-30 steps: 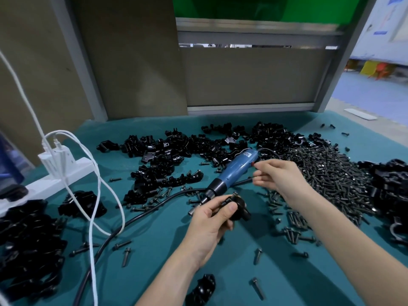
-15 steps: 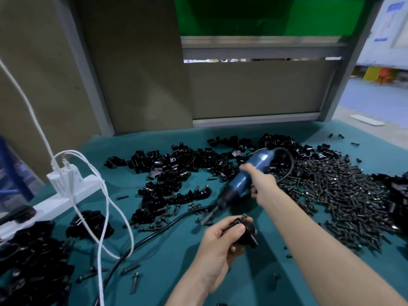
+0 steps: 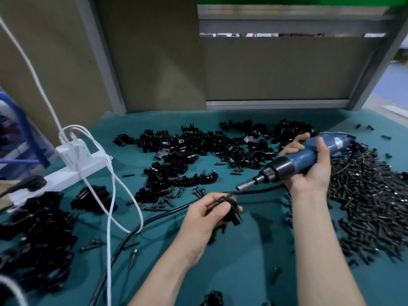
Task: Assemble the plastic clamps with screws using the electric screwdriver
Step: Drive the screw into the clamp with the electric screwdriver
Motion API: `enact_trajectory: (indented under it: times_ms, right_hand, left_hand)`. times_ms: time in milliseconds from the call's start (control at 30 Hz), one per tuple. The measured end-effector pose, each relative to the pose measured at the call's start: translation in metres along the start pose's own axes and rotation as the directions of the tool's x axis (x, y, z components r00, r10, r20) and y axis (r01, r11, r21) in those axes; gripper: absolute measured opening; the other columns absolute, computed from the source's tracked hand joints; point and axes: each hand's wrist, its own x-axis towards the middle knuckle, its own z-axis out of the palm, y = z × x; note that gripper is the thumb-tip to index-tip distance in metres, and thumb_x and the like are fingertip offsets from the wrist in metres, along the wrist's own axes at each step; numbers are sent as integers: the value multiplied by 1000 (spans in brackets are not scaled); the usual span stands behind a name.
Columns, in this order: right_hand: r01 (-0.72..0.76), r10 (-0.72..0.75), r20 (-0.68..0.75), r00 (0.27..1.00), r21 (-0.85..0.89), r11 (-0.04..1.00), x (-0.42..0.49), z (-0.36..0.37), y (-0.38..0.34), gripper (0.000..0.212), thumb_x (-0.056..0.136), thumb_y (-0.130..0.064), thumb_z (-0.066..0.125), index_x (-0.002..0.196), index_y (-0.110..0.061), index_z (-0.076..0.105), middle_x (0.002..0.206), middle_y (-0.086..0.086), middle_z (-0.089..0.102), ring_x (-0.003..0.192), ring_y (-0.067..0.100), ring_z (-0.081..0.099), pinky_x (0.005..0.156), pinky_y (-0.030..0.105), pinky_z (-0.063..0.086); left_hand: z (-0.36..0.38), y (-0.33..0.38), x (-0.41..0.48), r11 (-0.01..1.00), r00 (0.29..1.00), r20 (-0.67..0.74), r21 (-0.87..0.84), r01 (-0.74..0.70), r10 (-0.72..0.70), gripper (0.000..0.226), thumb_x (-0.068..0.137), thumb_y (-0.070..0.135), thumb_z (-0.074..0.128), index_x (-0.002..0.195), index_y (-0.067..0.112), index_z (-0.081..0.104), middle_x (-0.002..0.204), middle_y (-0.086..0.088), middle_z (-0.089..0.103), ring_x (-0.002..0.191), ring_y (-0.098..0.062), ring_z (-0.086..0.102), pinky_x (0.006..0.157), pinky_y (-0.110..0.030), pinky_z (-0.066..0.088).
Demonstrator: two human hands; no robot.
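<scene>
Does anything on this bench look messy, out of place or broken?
Nothing looks broken, but it is untidy: stray screws lie scattered over the green mat away from the big screw heap, and white charger cables loop across the black tool cord.

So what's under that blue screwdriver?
A black cable crosses the green mat below the screwdriver tip, with loose screws nearby. The right hand gripping its body hides whatever lies beneath there.

Bare left hand point(image 3: 204, 218) and right hand point(image 3: 314, 171), bare forearms, short thumbnail.
</scene>
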Motion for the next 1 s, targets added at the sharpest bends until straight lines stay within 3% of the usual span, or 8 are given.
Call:
enact_trajectory:
  times_ms: [67,167,233,400,600,833,900,1000]
  right_hand:
    - [-2,2,-3,1000,-16,1000,2,-6,2,36,76,-38,70,98,-13,58,84,-4,61,57,11,51,53,21,47]
    - [16,-19,-40,999,-77,997,3,-12,6,46,75,-55,67,95,-14,59,79,-4,61,54,10,51,52,21,47]
    - [23,-28,-69,997,-69,997,4,-15,8,44,73,-53,68,94,-15,58,76,-5,63,51,10,51,50,20,47]
    - [53,-63,-109,992,-97,994,4,-15,6,32,75,-44,69,91,-19,58,79,-8,61,51,9,50,51,20,45]
    - [70,-80,-59,995,-154,986,2,-8,6,22,84,-39,62,88,-18,58,78,-8,60,51,8,49,51,20,44]
    - [70,-54,78,995,-210,975,1,-5,-4,16,82,-34,56,88,-19,57,78,-9,60,49,5,48,52,19,43]
    - [60,-37,122,992,-191,980,0,-5,-5,17,77,-31,61,88,-18,57,77,-9,61,47,5,48,50,19,44]
    - [32,0,229,973,-135,990,-1,-5,-5,41,53,-21,86,86,-15,62,78,-7,61,46,7,49,49,20,44]
  left_hand:
    - [-3,-2,1,1000,1000,-27,-18,5,-5,9,93,9,59,95,14,67,92,-12,75,89,-24,71,86,-40,56]
    - [-4,-4,1,994,999,-40,-108,15,-19,15,94,-2,53,99,7,65,93,-16,74,90,-31,72,73,-38,59]
    - [-5,-5,2,990,999,-52,-142,4,-11,12,90,1,60,101,6,65,95,-16,73,90,-29,71,72,-32,58]
    - [-2,-6,4,996,999,-39,-94,-2,-1,31,69,21,75,98,14,71,96,-11,75,88,-24,72,71,-27,57]
    - [-2,-5,3,996,999,-38,-93,6,-9,32,71,20,71,100,8,67,94,-10,75,85,-21,72,70,-27,58]
    - [-2,-3,1,998,999,10,30,47,-47,10,88,1,64,97,5,68,85,-9,75,79,-20,72,69,-27,58]
    - [-2,-2,0,998,998,18,39,53,-54,11,86,3,66,97,6,68,86,-11,75,78,-20,72,69,-27,58]
    - [-2,0,0,997,998,35,54,56,-57,10,85,6,67,94,8,70,85,-13,74,76,-21,72,68,-28,58]
